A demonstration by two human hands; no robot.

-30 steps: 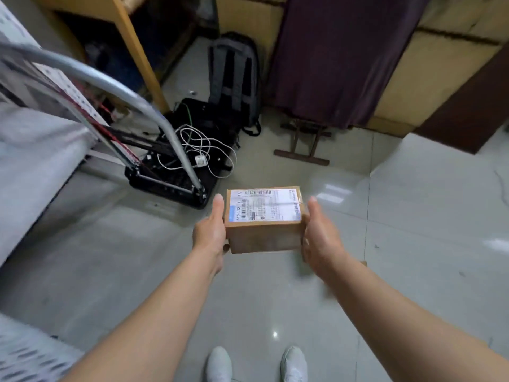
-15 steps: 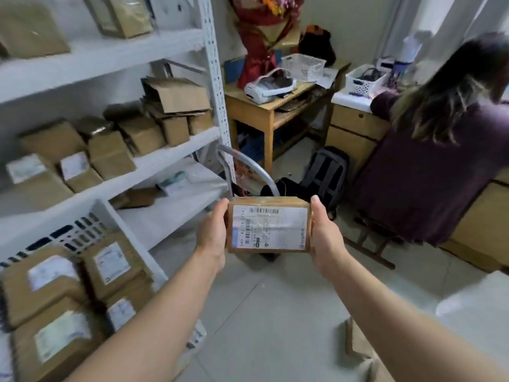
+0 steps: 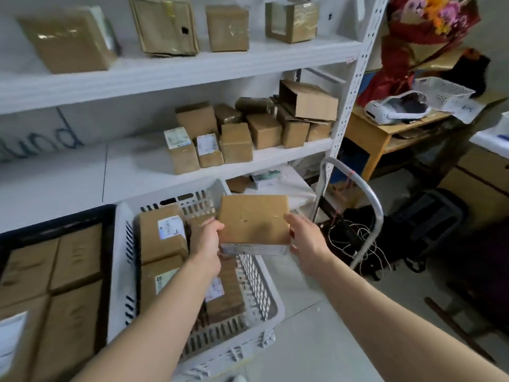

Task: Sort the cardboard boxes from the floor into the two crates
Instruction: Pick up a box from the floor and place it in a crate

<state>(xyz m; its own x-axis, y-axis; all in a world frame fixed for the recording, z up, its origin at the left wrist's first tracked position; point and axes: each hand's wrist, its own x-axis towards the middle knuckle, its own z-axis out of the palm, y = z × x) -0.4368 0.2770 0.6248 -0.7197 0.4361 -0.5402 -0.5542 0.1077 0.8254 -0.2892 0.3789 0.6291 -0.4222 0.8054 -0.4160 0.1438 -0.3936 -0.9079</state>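
A small cardboard box [image 3: 253, 219] is held between my left hand [image 3: 208, 239] and my right hand [image 3: 305, 238], its plain brown side up and the label edge facing me. It hangs over the far right corner of the white crate [image 3: 259, 274], which holds several labelled boxes [image 3: 162, 232]. To the left stands a black crate [image 3: 55, 216] filled with larger cardboard boxes [image 3: 74, 260].
White shelving [image 3: 176, 70] behind the crates carries several more boxes. A metal trolley handle [image 3: 369, 197] with a tangle of cables stands to the right, then a dark backpack [image 3: 429, 216], a wooden desk [image 3: 385, 128] and bare floor [image 3: 316, 340].
My view swung left from the floor to the shelves and crates. The box was tipped over, label side turning down, and carried to the white crate's corner.
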